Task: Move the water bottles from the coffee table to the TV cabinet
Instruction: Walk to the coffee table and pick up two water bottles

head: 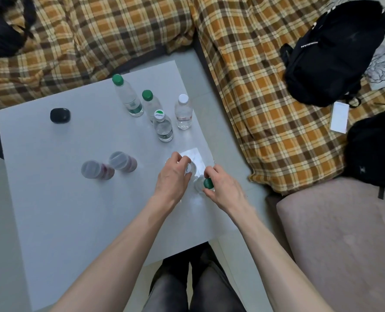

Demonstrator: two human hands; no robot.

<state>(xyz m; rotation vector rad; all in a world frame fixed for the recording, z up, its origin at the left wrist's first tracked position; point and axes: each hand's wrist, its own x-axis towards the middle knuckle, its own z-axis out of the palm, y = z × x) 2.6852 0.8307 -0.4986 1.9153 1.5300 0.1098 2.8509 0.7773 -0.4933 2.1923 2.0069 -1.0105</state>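
1. While standing over the white square tabletop (51, 210): left hand (172, 176) curled round a clear plastic bottle with a white printed cap (190, 168), right hand (223, 188) pinching a clear bottle with a green cap (208, 183). Both grips closed on bottles.
2. Four more clear plastic water bottles (163, 127) upright farther back, close together; TV cabinet out of view.
3. Likely risk: lifting by cap or neck lets a heavy bottle slip.
4. Likely risk: reaching past could topple the clustered bottles or the two translucent lidded jars (110, 167) at left.
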